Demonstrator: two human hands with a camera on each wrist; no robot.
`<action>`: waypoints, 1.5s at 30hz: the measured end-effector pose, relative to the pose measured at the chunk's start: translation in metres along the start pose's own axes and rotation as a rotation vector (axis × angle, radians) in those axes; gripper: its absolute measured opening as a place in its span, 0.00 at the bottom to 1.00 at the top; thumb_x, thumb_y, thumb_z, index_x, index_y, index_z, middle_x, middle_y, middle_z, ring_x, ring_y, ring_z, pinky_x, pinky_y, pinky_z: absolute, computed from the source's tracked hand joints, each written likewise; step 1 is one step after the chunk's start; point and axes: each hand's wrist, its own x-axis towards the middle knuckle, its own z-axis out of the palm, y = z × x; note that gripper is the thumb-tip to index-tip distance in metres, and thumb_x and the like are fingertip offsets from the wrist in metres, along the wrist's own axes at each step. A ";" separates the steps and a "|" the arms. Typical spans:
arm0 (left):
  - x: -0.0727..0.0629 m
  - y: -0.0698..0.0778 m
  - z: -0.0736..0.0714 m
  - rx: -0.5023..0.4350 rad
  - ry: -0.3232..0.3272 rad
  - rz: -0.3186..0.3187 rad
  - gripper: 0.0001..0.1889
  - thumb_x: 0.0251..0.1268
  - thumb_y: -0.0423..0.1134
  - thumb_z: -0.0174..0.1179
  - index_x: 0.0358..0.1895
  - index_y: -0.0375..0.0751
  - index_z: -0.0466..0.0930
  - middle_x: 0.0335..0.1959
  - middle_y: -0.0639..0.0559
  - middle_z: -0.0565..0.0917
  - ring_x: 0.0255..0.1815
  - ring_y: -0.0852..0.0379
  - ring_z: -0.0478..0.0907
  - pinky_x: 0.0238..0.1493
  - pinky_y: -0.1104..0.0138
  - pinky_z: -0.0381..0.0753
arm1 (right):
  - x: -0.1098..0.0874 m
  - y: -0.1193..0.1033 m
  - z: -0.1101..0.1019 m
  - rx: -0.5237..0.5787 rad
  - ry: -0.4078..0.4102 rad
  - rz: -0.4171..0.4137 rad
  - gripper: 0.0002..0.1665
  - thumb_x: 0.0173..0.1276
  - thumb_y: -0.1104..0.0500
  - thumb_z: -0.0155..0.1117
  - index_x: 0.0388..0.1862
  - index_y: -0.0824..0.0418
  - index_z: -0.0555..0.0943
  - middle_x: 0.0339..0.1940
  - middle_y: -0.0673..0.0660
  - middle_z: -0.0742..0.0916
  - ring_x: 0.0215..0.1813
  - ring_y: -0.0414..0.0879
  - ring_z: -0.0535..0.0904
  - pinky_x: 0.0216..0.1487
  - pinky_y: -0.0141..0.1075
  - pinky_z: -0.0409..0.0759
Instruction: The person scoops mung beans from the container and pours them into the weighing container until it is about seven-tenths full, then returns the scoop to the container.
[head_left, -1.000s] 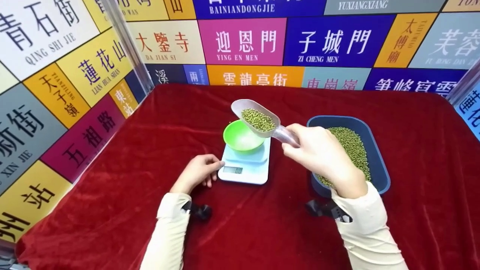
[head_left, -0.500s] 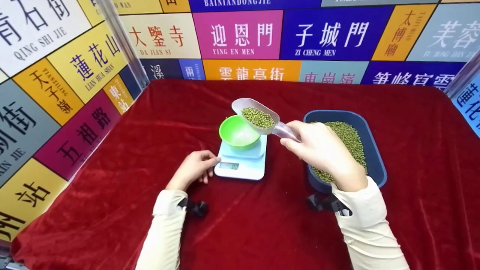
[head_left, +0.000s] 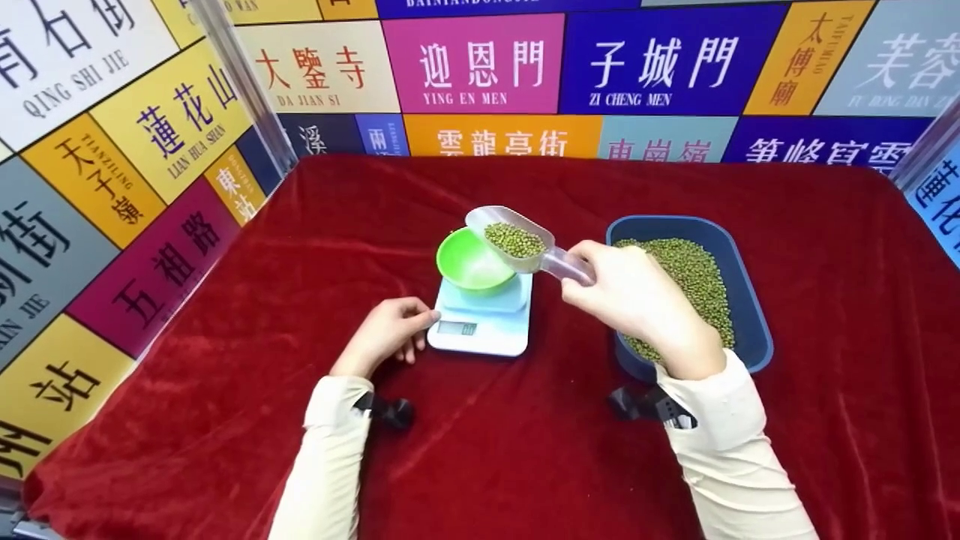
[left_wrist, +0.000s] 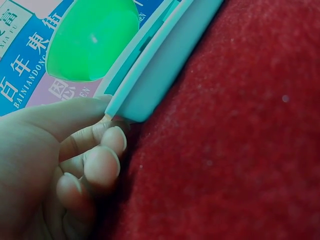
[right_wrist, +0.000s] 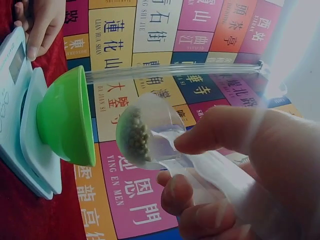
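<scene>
My right hand (head_left: 637,292) grips the handle of a clear plastic scoop (head_left: 551,259) that holds green mung beans (head_left: 514,240). The scoop's mouth overlaps the far right rim of a bright green bowl (head_left: 469,259) in the head view; the right wrist view shows it above and apart from the bowl (right_wrist: 65,117). No beans show in the visible part of the bowl, which stands on a pale blue and white kitchen scale (head_left: 484,334). My left hand (head_left: 386,334) pinches the scale's near left corner, thumb (left_wrist: 75,112) on top and other fingers curled at its side.
A dark blue tub (head_left: 750,322) of mung beans (head_left: 694,277) stands right of the scale, partly behind the right hand. Red velvet cloth (head_left: 510,450) covers the table. Panels with street names (head_left: 480,64) line the back and left.
The head view has shifted slightly. The scoop has come down a little relative to the bowl and tilts slightly differently, its beans still inside. The left hand stays at the scale's corner.
</scene>
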 end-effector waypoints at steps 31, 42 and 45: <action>-0.003 -0.004 -0.001 -0.009 0.010 -0.003 0.15 0.55 0.52 0.59 0.29 0.44 0.78 0.15 0.41 0.76 0.07 0.51 0.71 0.10 0.59 0.74 | -0.004 -0.006 -0.006 -0.064 0.153 -0.088 0.11 0.53 0.46 0.62 0.34 0.48 0.80 0.17 0.46 0.76 0.20 0.44 0.69 0.22 0.36 0.63; 0.000 -0.002 -0.001 -0.003 0.001 -0.002 0.16 0.54 0.54 0.60 0.30 0.44 0.78 0.15 0.41 0.76 0.07 0.51 0.71 0.10 0.58 0.75 | -0.007 -0.007 -0.009 -0.105 0.167 -0.090 0.16 0.50 0.54 0.58 0.39 0.51 0.80 0.21 0.48 0.78 0.22 0.45 0.71 0.23 0.38 0.67; 0.000 -0.002 -0.001 -0.001 0.002 -0.005 0.16 0.54 0.54 0.60 0.30 0.44 0.78 0.15 0.41 0.76 0.07 0.50 0.71 0.10 0.58 0.75 | -0.006 -0.007 -0.008 -0.094 0.164 -0.094 0.16 0.50 0.54 0.58 0.40 0.51 0.80 0.22 0.47 0.79 0.23 0.45 0.72 0.24 0.39 0.68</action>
